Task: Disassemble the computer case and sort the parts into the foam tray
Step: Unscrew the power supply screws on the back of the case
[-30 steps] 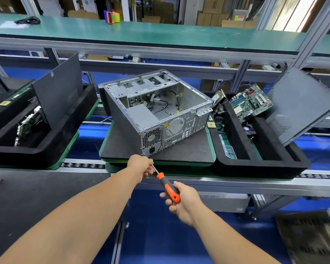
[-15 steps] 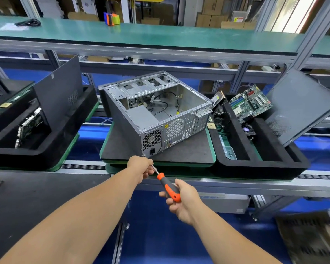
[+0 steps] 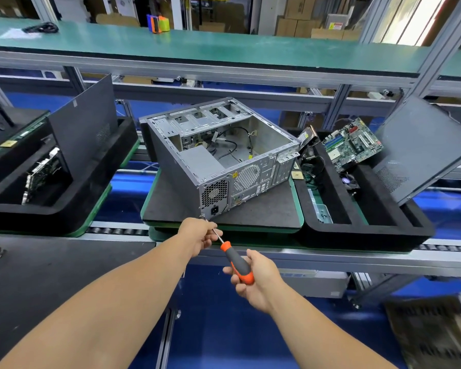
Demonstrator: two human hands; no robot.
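An open grey computer case (image 3: 218,155) lies on its side on a dark mat (image 3: 264,211), rear panel toward me, cables and a power supply inside. My right hand (image 3: 256,278) grips the orange and grey handle of a screwdriver (image 3: 236,262). Its tip is at the case's lower rear corner. My left hand (image 3: 197,235) pinches the metal shaft close to the tip. To the right, a black foam tray (image 3: 367,227) holds a green motherboard (image 3: 353,143), a fan and a leaning side panel (image 3: 421,147).
At left stands a second black foam tray (image 3: 59,206) with a circuit board and a leaning dark panel (image 3: 85,129). A green shelf (image 3: 224,46) runs across above. Conveyor rollers (image 3: 117,231) lie along the front rail. Blue floor shows below my arms.
Both hands and the screwdriver have shifted slightly; the right hand has turned a little on the handle. The case and trays have not moved.
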